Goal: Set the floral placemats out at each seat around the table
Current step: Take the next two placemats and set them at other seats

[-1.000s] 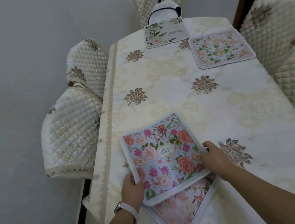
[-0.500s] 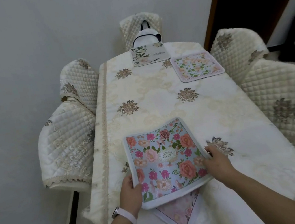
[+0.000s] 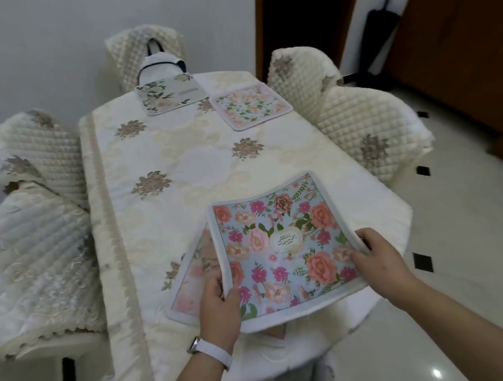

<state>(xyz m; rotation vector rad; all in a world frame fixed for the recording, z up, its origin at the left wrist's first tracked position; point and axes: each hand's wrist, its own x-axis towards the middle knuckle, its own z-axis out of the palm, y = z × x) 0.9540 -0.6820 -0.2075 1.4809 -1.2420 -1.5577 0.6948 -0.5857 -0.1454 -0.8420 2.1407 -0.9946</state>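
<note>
I hold a blue floral placemat (image 3: 283, 244) above the near right part of the table (image 3: 202, 171). My left hand (image 3: 219, 304) grips its near left edge, and my right hand (image 3: 374, 257) grips its right edge. Under it lies a pale pink floral placemat (image 3: 192, 282) at the near end, partly covered. A white placemat with leaves (image 3: 170, 93) lies at the far end. A pink-rimmed floral placemat (image 3: 251, 108) lies at the far right seat.
Quilted cream chairs stand around the table: two on the left (image 3: 37, 259), two on the right (image 3: 371, 131), one at the far end (image 3: 144, 48) with a white bag on it. A wall runs along the left. Tiled floor (image 3: 474, 223) and a dark doorway lie to the right.
The blue placemat has moved to the right, off the pink one, with both hands still on it. The view has swung right, showing more floor and the right chairs.
</note>
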